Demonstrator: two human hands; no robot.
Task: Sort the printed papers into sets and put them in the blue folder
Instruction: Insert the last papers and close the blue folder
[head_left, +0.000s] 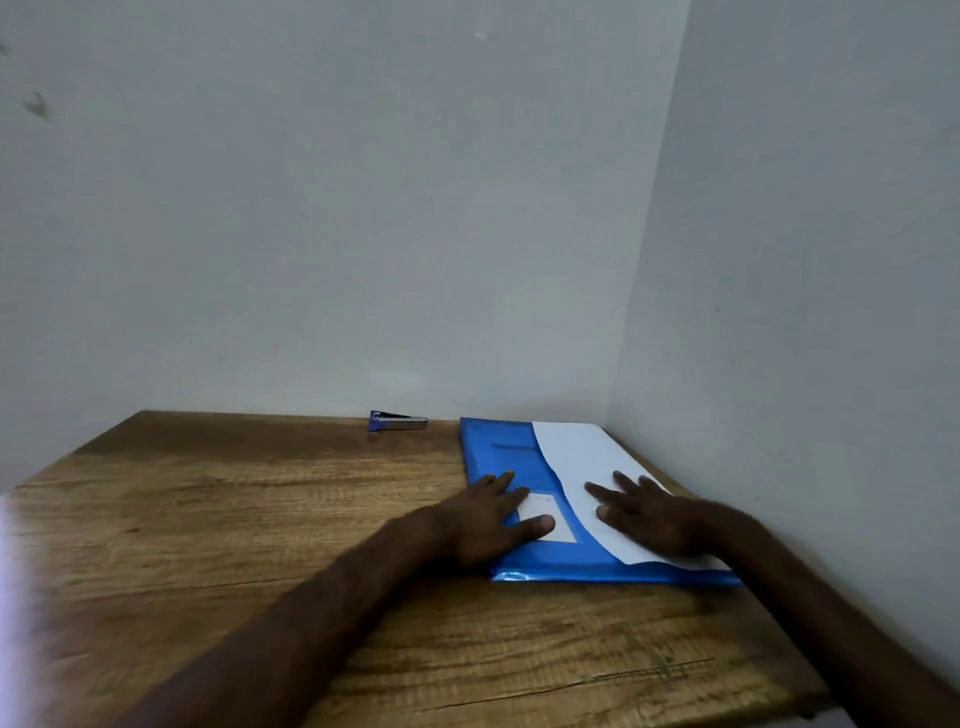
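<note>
A blue folder (498, 452) lies flat on the wooden bench (234, 519), pushed into the far right corner where the two pale walls meet. A white sheet of paper (582, 457) covers the right part of the folder. Its left side meets the blue cover along a curved line, and it is not clear whether the sheet is tucked under that cover or simply lies on top. The left hand (483, 519) rests palm down on the blue cover, its fingers (498, 483) straight and close together, and its thumb lies across a small white label (545, 512) on the folder. The right hand (644, 514) rests palm down on the paper, with its fingers (626, 483) spread and straight and pointing toward the far wall. Neither hand grips anything; both lie flat on what is under them. Both bare forearms reach in from the near edge of the bench. A small stapler (399, 421) with a blue end lies at the back edge of the bench against the wall, left of the folder and apart from it.
</note>
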